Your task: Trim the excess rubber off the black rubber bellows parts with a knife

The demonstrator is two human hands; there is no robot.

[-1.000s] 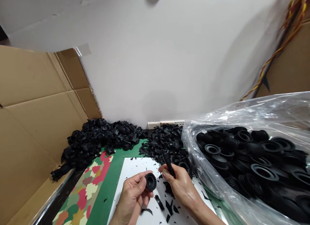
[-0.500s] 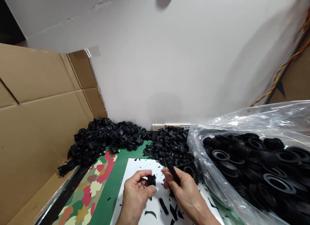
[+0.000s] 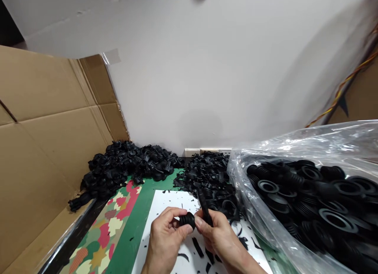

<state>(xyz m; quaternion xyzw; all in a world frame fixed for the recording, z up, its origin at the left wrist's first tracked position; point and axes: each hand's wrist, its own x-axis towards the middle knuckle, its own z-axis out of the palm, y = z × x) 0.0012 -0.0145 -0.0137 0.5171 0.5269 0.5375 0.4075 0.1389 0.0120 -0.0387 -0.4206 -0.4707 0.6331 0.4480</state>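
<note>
While pinched, ribbed rubber boot (image 3: pixel 187 220) looks black, round.

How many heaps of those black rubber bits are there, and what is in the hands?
Loose heaps on the table: 2 (left heap, middle heap)
Plastic bag of parts: 1
Rubber part in left hand: 1
Black tool in right hand: 1
Total: 5

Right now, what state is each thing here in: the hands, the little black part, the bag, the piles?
Left hand: closed on small ribbed black rubber part.
Right hand: gripping slim black tool, touching the part.
Clear plastic bag: open, full of black rubber bellows.
Black rubber pile: heaped loose against the wall.
White sheet: flat, strewn with black scraps.
Brown cardboard box: flaps open.
</note>
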